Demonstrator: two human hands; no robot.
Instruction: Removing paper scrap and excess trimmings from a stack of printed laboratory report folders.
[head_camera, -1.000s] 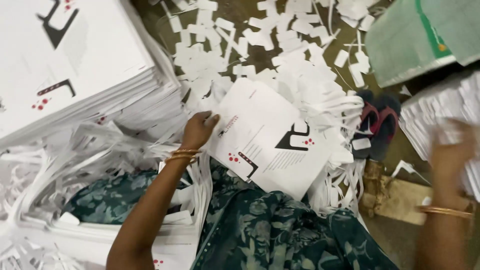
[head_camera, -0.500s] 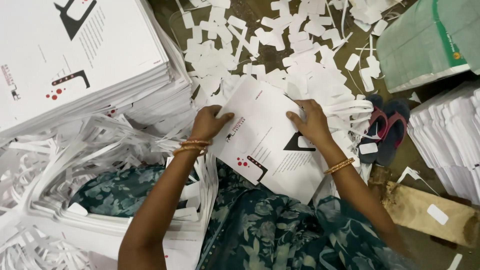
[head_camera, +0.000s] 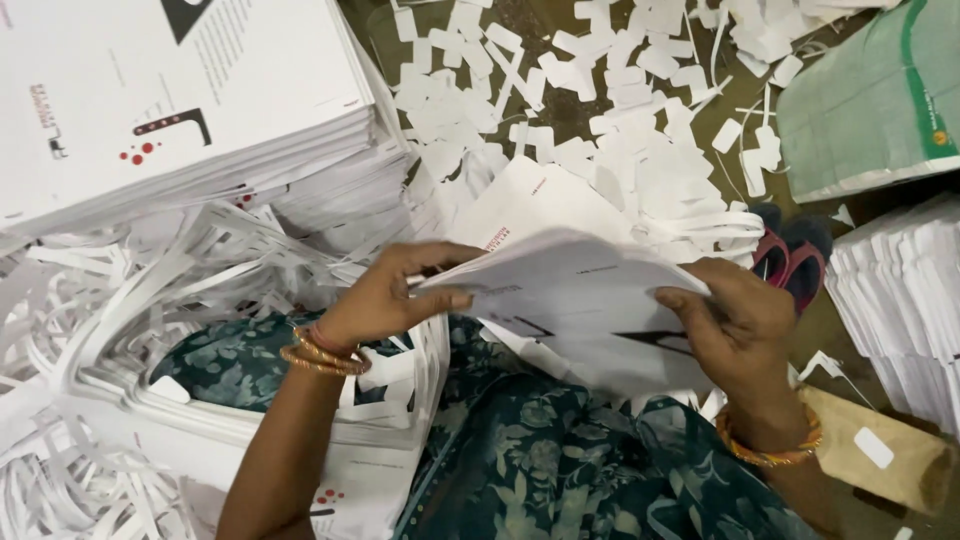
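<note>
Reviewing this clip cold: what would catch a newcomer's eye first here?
Centre frame, the left hand and right hand grip a small sheaf of white printed sheets by opposite edges, above a dark floral-patterned lap. White paper offcuts litter the floor beyond, and a tall stack of printed white sheets fills the upper left.

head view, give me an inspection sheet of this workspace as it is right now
surface: brown floor, mostly covered with paper.
job's things: white printed sheets lifted over the lap, gripped at both edges.
clutter: white paper offcuts scattered; long trimmed strips piled at left.
grippers: left hand and right hand both closed on the sheets, fingers curled over the edge.
cables: nothing seen.
surroundings: tall printed stack, white stack, green bundle, sandal, brown packet.
</note>
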